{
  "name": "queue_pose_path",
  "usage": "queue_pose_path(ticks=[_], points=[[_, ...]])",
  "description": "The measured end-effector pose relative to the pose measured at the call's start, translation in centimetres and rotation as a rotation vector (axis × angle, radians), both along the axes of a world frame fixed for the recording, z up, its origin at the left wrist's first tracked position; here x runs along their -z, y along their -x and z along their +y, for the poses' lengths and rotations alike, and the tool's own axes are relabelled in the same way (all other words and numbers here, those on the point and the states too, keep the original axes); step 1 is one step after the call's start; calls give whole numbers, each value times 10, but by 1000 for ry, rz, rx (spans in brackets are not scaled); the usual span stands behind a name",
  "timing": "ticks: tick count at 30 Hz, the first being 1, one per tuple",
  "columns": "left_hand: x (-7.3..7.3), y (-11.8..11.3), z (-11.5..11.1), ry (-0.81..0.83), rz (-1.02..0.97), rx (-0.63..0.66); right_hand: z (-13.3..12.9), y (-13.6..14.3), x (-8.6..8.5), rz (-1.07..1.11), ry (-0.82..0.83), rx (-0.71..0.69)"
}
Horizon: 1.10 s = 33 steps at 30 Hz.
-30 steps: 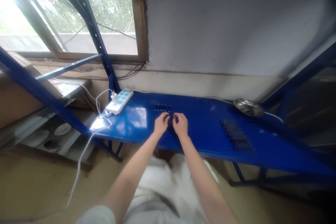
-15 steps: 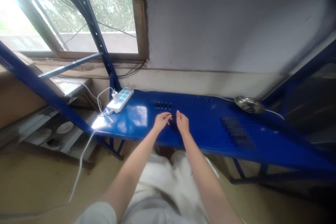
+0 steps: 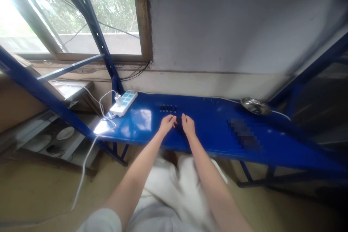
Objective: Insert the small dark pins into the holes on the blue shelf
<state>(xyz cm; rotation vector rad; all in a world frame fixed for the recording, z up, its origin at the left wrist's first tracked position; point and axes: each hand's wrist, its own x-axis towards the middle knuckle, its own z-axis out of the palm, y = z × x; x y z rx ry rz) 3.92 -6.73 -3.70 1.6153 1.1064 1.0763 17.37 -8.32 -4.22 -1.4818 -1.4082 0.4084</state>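
Both hands meet over the blue table point(image 3: 209, 134) in front of me. My left hand point(image 3: 166, 124) is closed, its thumb and fingertips pinched at one end of a small dark piece point(image 3: 178, 119). From the other side, my right hand point(image 3: 188, 125) is closed on the same piece with thumb and fingers. The piece is too small and blurred for its kind to be told. Just beyond the fingers, several small black pieces with light ends point(image 3: 167, 108) stand in a short row, one set a little apart at the right.
A white power strip point(image 3: 124, 103) with a plug and cable lies at the table's left. To the right are a shiny metal bowl point(image 3: 255, 106) and a pixelated dark object point(image 3: 244, 134). Tiny bits point(image 3: 214, 101) lie near the back edge. Blue uprights point(image 3: 94, 25) frame the table.
My left fingers have closed in, and the dark piece shows more clearly between the hands. The whole view has shifted very slightly.
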Motion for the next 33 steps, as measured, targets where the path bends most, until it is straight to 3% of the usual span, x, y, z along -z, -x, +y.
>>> queue_pose_path(ticks=[10, 23, 28, 33], points=[[6, -2, 1, 41, 89, -82, 1, 1, 1, -52, -14, -27], [5, -4, 3, 27, -60, -199, 2, -2, 5, 18, 66, -42], [7, -3, 5, 32, -82, -233, 2, -1, 5, 13, 41, -128], [8, -3, 6, 34, -105, -236, 5, 1, 8, -133, -72, -212]])
